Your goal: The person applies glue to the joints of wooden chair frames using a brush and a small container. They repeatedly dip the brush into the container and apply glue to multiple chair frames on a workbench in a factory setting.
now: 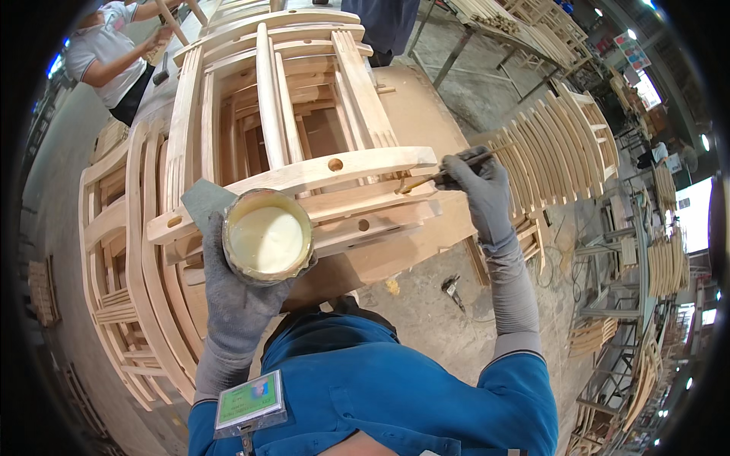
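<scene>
My left hand (242, 308), in a grey glove, is wrapped round a round pot (231, 251) of thick cream-coloured liquid (265, 237). A flat grey-green piece (207, 202) sticks out beside the pot; whether my fingers hold it too, I cannot tell. In my gloved right hand (484, 194) a thin brush or stick (423, 182) is pinched. Its tip touches or hovers just over a hole in a pale wooden rail (357, 191). This rail belongs to the stacked wooden chair frames (350, 91) in front of me. Round holes show in the neighbouring rails.
More wooden frames (137, 251) stand at the left. Curved slatted pieces (551, 156) are stacked at the right, with a metal-legged table (494, 38) beyond. A dark tool (453, 292) lies on the floor. A person (114, 53) works at the far left.
</scene>
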The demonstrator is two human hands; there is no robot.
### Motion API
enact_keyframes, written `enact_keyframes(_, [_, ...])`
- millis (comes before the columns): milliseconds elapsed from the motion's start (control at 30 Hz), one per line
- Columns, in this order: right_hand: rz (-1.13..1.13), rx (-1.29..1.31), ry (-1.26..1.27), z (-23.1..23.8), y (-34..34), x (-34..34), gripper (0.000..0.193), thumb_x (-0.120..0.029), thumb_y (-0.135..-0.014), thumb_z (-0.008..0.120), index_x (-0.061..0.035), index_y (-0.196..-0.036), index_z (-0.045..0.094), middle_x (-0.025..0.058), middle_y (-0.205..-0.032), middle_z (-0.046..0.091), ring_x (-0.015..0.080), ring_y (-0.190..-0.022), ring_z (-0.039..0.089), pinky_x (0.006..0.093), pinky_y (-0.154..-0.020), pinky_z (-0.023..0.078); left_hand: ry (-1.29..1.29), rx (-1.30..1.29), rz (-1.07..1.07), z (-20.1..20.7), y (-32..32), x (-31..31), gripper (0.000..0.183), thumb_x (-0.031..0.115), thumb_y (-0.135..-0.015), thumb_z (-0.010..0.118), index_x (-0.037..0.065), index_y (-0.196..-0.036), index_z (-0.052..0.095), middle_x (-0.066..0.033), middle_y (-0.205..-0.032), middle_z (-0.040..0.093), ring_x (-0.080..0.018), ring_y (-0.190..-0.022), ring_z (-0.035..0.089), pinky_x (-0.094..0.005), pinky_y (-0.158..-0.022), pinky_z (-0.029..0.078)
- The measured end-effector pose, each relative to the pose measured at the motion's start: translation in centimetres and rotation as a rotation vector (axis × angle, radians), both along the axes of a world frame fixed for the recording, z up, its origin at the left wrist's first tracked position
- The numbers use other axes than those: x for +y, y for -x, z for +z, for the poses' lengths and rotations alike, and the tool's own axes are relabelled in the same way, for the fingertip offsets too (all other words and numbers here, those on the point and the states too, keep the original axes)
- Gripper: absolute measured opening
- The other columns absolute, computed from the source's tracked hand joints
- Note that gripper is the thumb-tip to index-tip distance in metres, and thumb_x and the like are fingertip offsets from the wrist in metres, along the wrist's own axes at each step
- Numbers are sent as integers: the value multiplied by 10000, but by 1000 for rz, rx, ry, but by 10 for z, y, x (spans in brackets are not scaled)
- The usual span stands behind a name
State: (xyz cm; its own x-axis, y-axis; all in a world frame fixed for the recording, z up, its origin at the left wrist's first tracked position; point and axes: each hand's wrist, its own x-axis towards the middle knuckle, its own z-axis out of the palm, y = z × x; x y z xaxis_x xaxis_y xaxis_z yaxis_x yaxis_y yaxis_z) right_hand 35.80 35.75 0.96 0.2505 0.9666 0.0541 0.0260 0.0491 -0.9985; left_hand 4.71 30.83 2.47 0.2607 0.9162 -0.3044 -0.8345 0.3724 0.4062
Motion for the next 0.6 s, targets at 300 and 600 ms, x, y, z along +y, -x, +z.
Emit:
enact_keyframes(300, [295,-470,-198,28,21,8,178,-144,-817,664,8,-832,573,27,-612,538,76,-551,458,233,-515,379,-323,519,35,-7,11,-5,571,515,-939,300,105,-1336,321,-160,-1292,436,-300,-1173,490,-467,-933,483])
enact_keyframes(600, [296,-557,-123,31,28,11,242,-195,-809,685,12,-777,563,28,-567,503,68,-536,439,240,-495,362,-355,809,148,9,9,-10,766,40,-640,794,24,-1268,355,-128,-1165,526,-221,-1045,558,-334,-905,485])
